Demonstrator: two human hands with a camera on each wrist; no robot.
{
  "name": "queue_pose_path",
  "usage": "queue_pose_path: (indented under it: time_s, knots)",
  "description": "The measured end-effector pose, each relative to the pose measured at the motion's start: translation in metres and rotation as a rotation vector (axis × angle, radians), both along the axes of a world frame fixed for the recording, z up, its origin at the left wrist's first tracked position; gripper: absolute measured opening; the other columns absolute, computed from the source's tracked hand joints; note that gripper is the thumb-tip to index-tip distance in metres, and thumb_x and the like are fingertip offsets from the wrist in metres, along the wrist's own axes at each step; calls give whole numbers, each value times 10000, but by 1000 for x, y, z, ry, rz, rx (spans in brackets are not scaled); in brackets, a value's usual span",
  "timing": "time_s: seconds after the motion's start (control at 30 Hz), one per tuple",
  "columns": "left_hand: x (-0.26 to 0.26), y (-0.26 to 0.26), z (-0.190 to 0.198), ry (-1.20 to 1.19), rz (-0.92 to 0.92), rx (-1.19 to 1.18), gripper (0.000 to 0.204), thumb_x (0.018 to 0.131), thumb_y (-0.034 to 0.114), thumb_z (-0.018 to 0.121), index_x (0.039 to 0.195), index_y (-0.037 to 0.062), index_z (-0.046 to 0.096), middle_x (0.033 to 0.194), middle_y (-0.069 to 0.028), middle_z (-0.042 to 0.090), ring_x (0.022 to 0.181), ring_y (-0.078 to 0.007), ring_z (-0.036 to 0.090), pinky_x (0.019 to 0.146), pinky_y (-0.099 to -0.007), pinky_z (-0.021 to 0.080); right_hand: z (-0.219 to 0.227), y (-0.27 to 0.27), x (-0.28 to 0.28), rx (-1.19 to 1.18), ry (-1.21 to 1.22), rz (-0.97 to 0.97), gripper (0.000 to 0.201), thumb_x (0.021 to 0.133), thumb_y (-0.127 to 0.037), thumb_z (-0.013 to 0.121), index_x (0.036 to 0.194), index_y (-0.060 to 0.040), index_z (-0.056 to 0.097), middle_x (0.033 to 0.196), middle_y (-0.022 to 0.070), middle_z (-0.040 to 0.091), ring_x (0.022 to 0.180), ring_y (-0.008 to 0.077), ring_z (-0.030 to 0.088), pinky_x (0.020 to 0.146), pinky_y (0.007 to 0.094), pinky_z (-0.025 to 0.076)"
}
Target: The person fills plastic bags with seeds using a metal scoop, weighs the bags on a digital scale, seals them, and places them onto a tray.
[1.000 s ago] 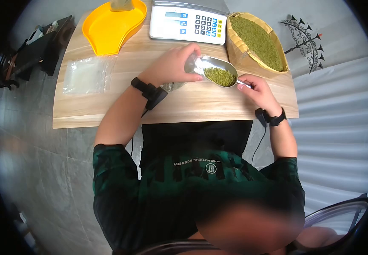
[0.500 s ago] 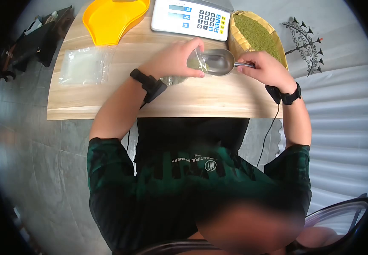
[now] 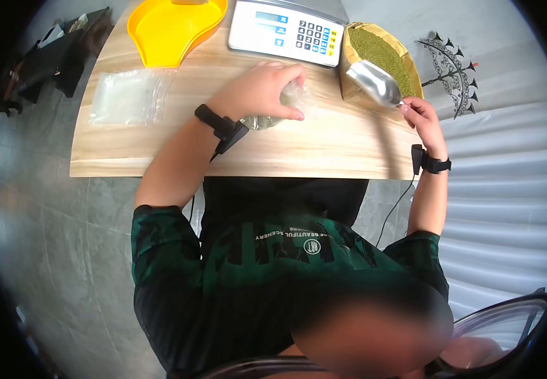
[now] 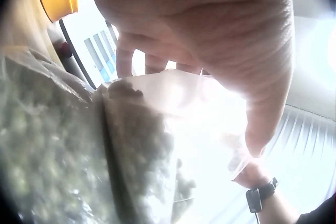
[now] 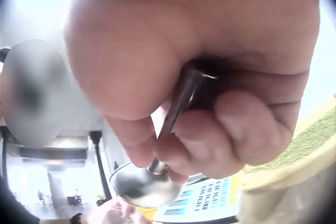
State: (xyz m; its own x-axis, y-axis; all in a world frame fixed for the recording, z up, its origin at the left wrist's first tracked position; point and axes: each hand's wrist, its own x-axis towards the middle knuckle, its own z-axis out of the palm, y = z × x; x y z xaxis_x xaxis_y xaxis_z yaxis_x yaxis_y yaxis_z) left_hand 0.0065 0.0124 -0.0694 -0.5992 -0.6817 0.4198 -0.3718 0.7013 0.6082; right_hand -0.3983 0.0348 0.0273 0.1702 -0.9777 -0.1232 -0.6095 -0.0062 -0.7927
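Left hand (image 3: pixel 257 91) arched, thumb spread from its fingers, holds a bag (image 4: pixel 50 145) at mid-table as I watch remotely; the right hand (image 3: pixel 424 119), fingers curled, grasps a scoop (image 3: pixel 376 83) by its handle at the near side of a sack (image 3: pixel 349 84). Across the pale, wood-grained table (image 3: pixel 330 148) I see a white, boxy scale (image 3: pixel 289 35) with keypad, that brown paper sack full of green grains (image 3: pixel 377 47), a smooth yellow tray (image 3: pixel 169 35) tapering to a squared lip, and a flat, glossy packet (image 3: pixel 125 98). The bag is clear, crinkled plastic bulging with green contents, blurred in my left-wrist view; the rounded metal scoop gleams.
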Motion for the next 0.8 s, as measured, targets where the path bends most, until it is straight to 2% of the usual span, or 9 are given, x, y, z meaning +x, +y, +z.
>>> queue_pose_path:
  time_s: [0.03,0.13,0.17,0.23,0.5,0.57,0.63,0.73,0.8]
  knots:
    - [0,-1,0,-9,-4,-12,502,689,339,822,1031,78,564,1019,-133,637,1031,-341,586,905,-405,452,-9,-4,-9,-5,-6,-3,200,927,-171,673,933,28,673,763,-34,572,724,84,527,659,249,428]
    - [-1,1,2,-9,-11,-86,448,724,330,791,1022,73,576,1017,-129,642,1022,-335,591,900,-401,457,-41,-15,-31,-483,125,-180,226,904,-194,684,932,30,680,720,-1,580,659,105,515,608,280,425]
    - [-1,2,2,-19,-12,-89,448,724,330,791,1022,73,576,1017,-129,642,1022,-335,591,900,-401,457,-44,-21,-40,-485,116,-183,226,904,-194,684,932,30,680,720,-1,580,659,105,515,608,280,425]
    - [-1,0,2,-5,-30,-35,377,779,306,731,1035,65,594,1014,-129,653,1010,-331,601,900,-400,464,-50,-25,-43,-398,500,-332,265,863,-224,703,958,22,685,688,46,568,635,130,516,587,309,423]
    - [-5,-1,1,86,-49,78,288,925,249,544,1083,23,629,1020,-135,685,974,-286,641,892,-353,481,-57,-7,-15,-438,354,-411,289,840,-192,671,1064,-10,652,735,108,594,699,218,580,660,352,466]
    - [-4,-1,-2,115,-49,98,294,954,243,507,1080,11,639,1013,-132,693,969,-269,648,890,-343,483,-63,15,14,-1052,781,-438,263,849,-181,651,1059,-23,653,863,146,631,843,286,615,772,384,485]
    - [-5,-3,-7,285,-7,119,300,970,251,501,1022,7,667,960,-158,697,929,-318,650,842,-373,499,-73,35,59,-822,252,-235,253,838,-162,653,1056,-36,653,986,172,626,976,343,596,866,420,473]
    - [-1,0,-1,201,-2,49,318,981,246,480,1012,-5,672,968,-152,706,933,-317,656,858,-374,501,-78,58,127,-820,142,-134,259,816,-158,684,1041,-33,655,1049,161,602,999,342,574,872,424,471]
    - [1,-2,1,183,-24,32,322,983,247,480,1020,-7,674,974,-150,707,937,-309,660,862,-369,501,-74,60,143,-908,343,-121,335,794,-175,720,1090,-38,641,1139,166,564,1071,346,532,915,417,459]
